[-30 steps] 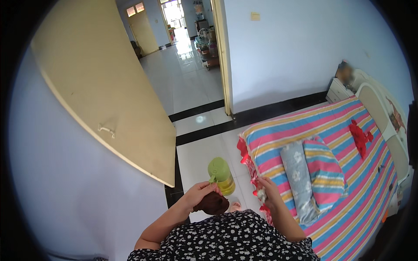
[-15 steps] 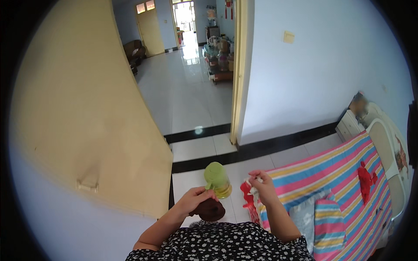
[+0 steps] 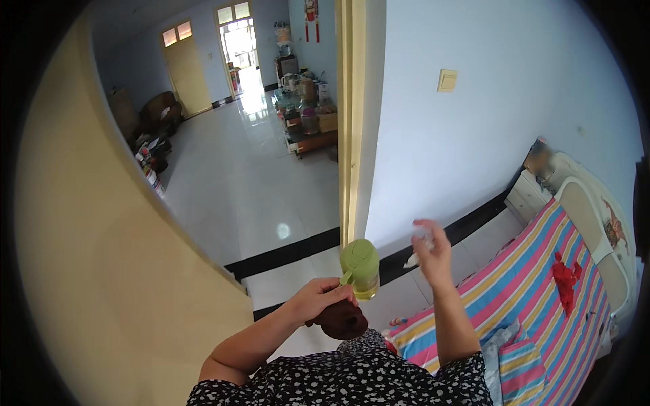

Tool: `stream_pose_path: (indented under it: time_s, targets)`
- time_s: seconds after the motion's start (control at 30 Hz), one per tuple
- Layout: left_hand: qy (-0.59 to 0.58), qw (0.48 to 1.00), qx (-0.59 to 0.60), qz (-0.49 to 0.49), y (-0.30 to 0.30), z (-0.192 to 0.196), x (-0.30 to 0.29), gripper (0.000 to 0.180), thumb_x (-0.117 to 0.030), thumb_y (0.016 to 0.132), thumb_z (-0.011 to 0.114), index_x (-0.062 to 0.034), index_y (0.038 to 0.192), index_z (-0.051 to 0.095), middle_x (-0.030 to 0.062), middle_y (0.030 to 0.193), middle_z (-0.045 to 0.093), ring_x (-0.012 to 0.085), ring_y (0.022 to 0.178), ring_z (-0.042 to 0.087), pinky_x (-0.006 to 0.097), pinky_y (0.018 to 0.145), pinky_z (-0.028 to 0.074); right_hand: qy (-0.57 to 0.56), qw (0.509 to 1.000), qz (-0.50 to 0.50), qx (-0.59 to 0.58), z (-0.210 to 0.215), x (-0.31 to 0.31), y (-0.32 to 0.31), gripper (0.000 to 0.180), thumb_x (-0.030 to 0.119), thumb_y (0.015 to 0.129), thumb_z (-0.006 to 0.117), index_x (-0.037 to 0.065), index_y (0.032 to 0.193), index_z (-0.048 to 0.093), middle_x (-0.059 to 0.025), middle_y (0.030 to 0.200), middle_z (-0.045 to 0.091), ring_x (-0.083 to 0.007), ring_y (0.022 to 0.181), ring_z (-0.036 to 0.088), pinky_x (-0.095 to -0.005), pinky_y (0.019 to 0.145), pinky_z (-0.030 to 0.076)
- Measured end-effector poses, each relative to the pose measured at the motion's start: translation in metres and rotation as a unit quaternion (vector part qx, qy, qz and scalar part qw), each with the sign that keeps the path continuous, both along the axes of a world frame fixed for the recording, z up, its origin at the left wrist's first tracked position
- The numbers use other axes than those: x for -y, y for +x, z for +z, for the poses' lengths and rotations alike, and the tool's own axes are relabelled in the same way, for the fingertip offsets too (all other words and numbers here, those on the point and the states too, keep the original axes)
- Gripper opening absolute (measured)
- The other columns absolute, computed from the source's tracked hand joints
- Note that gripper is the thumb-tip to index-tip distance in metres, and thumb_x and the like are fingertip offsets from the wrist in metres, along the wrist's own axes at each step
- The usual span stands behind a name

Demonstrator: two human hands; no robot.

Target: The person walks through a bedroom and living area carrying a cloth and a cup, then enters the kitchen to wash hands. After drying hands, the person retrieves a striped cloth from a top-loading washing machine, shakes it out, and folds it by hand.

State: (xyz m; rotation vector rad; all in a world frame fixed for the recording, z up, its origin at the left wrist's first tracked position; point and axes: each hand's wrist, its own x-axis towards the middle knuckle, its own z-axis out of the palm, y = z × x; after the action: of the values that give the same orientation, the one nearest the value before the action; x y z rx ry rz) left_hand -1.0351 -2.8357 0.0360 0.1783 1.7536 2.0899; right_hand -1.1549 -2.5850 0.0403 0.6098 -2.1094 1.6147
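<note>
I read the jug (image 3: pixel 361 267) as smooth green plastic up top, see-through below; glass or plastic there, I can't tell. Brown item (image 3: pixel 342 321): low sheen, material unclear to me. Floor tiles (image 3: pixel 247 172): glossy, mirroring daylight. Wall (image 3: pixel 447 149): matt. Door (image 3: pixel 88 284): smooth. Switch (image 3: pixel 447 80): smooth plastic. Bedspread (image 3: pixel 474 318): cloth. Red piece (image 3: pixel 565 284): crumpled cloth. Garment (image 3: pixel 338 379): printed fabric.

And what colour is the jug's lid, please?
The lid is light green; the head view shows it best.
</note>
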Motion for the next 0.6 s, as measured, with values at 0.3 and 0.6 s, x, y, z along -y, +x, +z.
stream_pose_path:
  time_s: [0.3,0.6]
  targets:
    - [0.036,0.998,-0.044,-0.032,-0.169,0.029,-0.01,0.025,-0.026,0.096,0.054,-0.003,0.089,0.062,0.0053,0.092,0.066,0.0123,0.09,0.06,0.027,0.084,0.046,0.077,0.979,-0.151,-0.111,0.11,-0.022,-0.303,0.068,0.003,0.078,0.054,0.003,0.142,0.031,-0.0167,0.145,0.035,-0.031,0.133,0.036,-0.0349,0.107,0.032]
    - [-0.01,0.997,-0.053,-0.051,-0.278,0.04,-0.008,0.026,-0.026,0.097,0.052,-0.0033,0.09,0.063,0.0025,0.092,0.066,0.0089,0.089,0.059,0.025,0.084,0.045,0.068,0.975,-0.19,-0.092,0.139,-0.029,-0.435,0.075,0.007,0.077,0.053,0.004,0.146,0.023,-0.0119,0.153,0.022,-0.0277,0.139,0.029,-0.0326,0.107,0.032]
